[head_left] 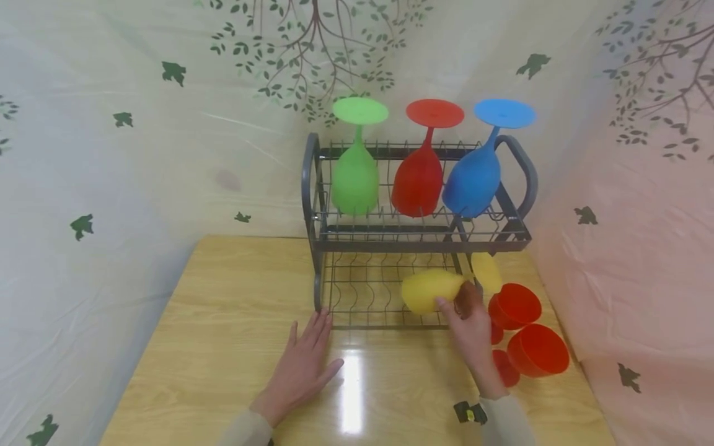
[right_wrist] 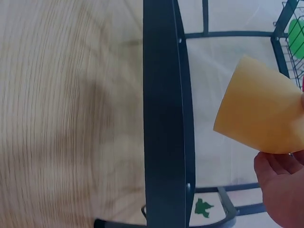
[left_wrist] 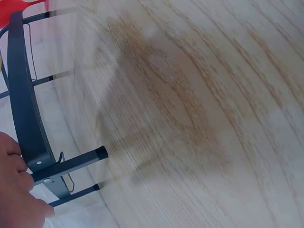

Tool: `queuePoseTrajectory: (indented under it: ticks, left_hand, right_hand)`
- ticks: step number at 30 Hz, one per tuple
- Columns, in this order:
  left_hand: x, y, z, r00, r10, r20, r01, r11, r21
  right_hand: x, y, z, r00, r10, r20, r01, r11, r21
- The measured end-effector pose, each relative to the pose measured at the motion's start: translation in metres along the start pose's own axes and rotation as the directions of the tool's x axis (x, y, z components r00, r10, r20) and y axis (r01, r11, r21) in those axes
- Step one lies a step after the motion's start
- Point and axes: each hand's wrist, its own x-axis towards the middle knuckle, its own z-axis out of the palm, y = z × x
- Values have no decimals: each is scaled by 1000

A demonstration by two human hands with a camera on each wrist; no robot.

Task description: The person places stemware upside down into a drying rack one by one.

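Observation:
My right hand [head_left: 471, 325] grips a yellow plastic wine glass [head_left: 429, 290], thumb on its bowl near the stem. The glass lies sideways at the right part of the lower tier of the black dish rack [head_left: 418, 246], its round foot pointing right. In the right wrist view the bowl of the wine glass [right_wrist: 263, 107] shows with fingers along its edge. Whether it touches the wires I cannot tell. My left hand [head_left: 298, 365] has its fingers extended, tips touching the rack's front left corner; the left wrist view shows that hand [left_wrist: 16, 190] against the frame.
Upside down on the upper tier stand a green wine glass [head_left: 355, 179], a red wine glass [head_left: 418, 179] and a blue wine glass [head_left: 473, 179]. Two more red glasses [head_left: 515, 306] lie tilted on the wooden table [head_left: 240, 291], right of the rack. A leaf-patterned curtain [head_left: 139, 173] hangs behind.

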Motion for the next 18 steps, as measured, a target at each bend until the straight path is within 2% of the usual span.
queuePoseTrajectory:
  ticks: [6,12,18]
  left_hand:
    - [1,-1,-1,1000,-1,17,0,1000,10]
    - [0,-2,0,999,1,33,-1,1000,15]
    - [2,-2,0,999,13,31,-13,1000,17]
  right_hand:
    - [10,2,-11,1000,20,21,-19,996,-87]
    - [18,7,-18,999,39,22,-33,978,-208]
    - [26,15,-23,998,49,37,-39,969,-242]
